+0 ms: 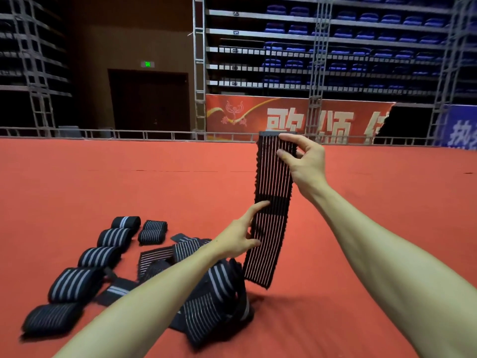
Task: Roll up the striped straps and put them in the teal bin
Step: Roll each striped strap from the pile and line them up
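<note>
- Striped strap (273, 210): black w/ thin pale stripes running lengthwise, held out flat and near upright in front of the person, top leaning slightly away, plain dark band across its middle
- R hand (304, 161): at the strap's top end, thumb pressed on the front face, index hooked over near the top edge, other fingers curled behind; a firm pinch
- L hand (237, 239): at the strap's left edge, below the dark band; index laid across the front, thumb lower on the same edge, remaining fingers hidden behind the fabric, so prob. a light pinch of the edge
- Strap's bottom end hangs free, just beside the loose straps (214, 293), which lie in a tangled heap under the L forearm
- Rolled straps (74, 282): several tight rolls lying on the floor to the left, most in a curved row, two more stacked just beside the row's far end
- All of it sits on red carpet (129, 182)
- Bkgd: low metal rail (103, 133) at the carpet's far edge, red banner (284, 117) w/ white characters, tiers of blue seats (361, 34) above it, dark door (149, 102) w/ green sign (147, 64) over it
</note>
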`<state>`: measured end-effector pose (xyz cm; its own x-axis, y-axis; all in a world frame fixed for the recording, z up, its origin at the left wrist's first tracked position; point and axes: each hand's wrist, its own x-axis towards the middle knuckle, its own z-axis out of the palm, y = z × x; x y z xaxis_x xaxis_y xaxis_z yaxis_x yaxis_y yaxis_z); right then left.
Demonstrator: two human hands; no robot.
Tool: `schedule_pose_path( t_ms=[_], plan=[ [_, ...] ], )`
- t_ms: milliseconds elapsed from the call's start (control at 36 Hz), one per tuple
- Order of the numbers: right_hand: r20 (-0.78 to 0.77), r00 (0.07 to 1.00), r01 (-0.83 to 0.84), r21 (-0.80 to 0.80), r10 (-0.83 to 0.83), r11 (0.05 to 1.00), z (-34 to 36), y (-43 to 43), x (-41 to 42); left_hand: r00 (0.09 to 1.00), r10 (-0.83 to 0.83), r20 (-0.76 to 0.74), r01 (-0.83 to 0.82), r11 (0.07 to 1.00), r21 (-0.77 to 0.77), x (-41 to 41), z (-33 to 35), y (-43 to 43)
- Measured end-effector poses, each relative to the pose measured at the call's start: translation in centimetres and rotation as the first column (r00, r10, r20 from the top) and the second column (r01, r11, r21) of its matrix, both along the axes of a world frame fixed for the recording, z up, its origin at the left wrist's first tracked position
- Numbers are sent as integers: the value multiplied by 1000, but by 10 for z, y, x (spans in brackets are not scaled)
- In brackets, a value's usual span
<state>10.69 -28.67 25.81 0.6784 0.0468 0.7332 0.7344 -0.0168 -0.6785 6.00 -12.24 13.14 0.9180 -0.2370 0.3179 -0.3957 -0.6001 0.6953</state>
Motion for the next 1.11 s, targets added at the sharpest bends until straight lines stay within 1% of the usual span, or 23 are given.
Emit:
schedule_pose_path(
  t_ms=[56, 194, 306, 417, 472, 556, 611, 694, 722, 778, 806, 861, 917, 1000, 1028, 1056, 1111],
  plan=[
    [-2, 1000, -14, 15, 14, 1000, 1, -4, -4, 1000, 24, 16, -25, 999, 37, -1, -6, -4],
    [44, 998, 33, 32, -35, 999, 8, -15, -10, 1000, 26, 11, -27, 997, 68, -1, -15, -9],
    [52, 995, 89, 15, -90, 996, 14, -26, -10, 1000, 8, 15, -8, 999, 37, -7, -17, -20],
    [65, 995, 74, 56, -78, 996, 14, -36, -9, 999, -35, 6, 35, 999, 1, -10, -14, -47],
    [69, 995, 72, 50, -75, 996, 10, -39, -9, 998, -58, -31, 58, 998, -5, -10, -15, -60],
    [23, 997, 71, 16, -71, 997, -5, -44, -6, 987, -71, -142, 63, 996, -60, -8, -22, -70],
    [1, 997, 74, 5, -74, 997, -18, -48, -3, 979, -51, -198, 43, 998, -45, -5, -34, -73],
    [-30, 995, 90, -8, -90, 996, -45, -52, 2, 971, -1, -240, 4, 1000, 13, -1, -63, -75],
    [-50, 994, 97, -24, -99, 995, -56, -52, 4, 970, 17, -241, -2, 998, 59, 0, -72, -75],
    [-101, 990, 98, -46, -102, 994, -82, -52, 6, 971, 65, -231, -16, 978, 210, 2, -92, -75],
    [-125, 987, 95, -54, -101, 994, -94, -52, 7, 968, 91, -235, -26, 965, 263, 5, -102, -74],
    [-169, 981, 81, -75, -93, 994, -115, -52, 11, 950, 146, -275, -54, 947, 317, 14, -120, -73],
    [-189, 977, 82, -90, -98, 993, -130, -53, 18, 947, 189, -261, -60, 900, 433, 22, -130, -75],
    [-190, 976, 92, -89, -108, 992, -143, -54, 29, 928, 268, -259, -52, 781, 623, 27, -125, -82],
    [-192, 975, 96, -81, -110, 992, -146, -54, 32, 925, 275, -261, -40, 755, 654, 28, -120, -84],
    [-196, 974, 98, -71, -110, 993, -148, -54, 36, 928, 268, -259, -31, 749, 662, 28, -113, -84],
    [-192, 975, 105, -63, -115, 993, -153, -51, 41, 942, 240, -233, -46, 782, 622, 29, -95, -76]
  ],
)
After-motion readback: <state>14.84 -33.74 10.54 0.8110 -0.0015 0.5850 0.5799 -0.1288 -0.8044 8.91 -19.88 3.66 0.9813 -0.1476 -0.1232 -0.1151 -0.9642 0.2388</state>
